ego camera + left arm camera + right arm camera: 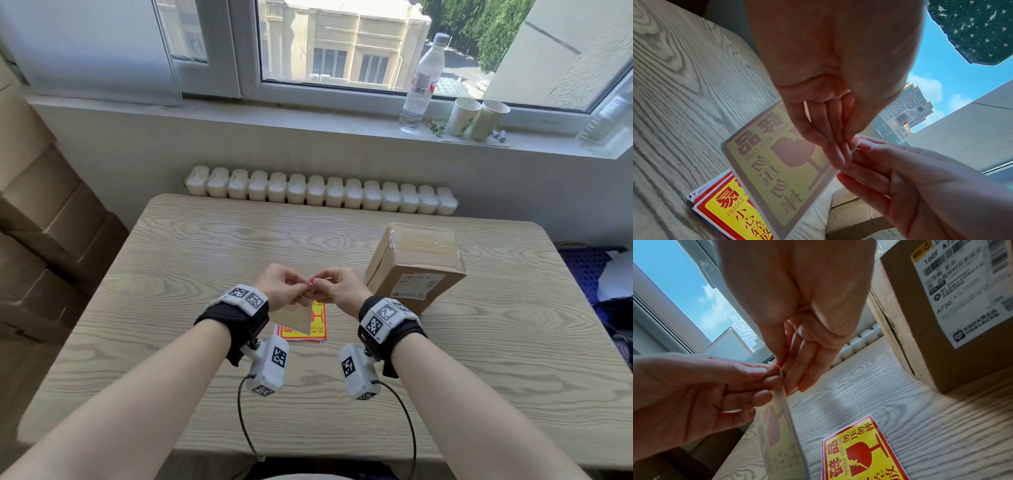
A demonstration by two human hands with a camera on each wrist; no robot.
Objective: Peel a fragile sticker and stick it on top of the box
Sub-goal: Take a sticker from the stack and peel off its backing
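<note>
Head view: left hand and right hand together pinch the top corner of a sticker above the table, left of the box. Left wrist view: its back faces the camera. Right wrist view: a stack lies beneath.

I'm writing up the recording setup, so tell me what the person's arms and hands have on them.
Both forearms are bare, no sleeves or gloves. Each wrist carries a black strap topped with a white block of black-and-white square markers. A white camera box with similar markers hangs under each wrist, trailing a thin black cable: left hand, right hand.
</note>
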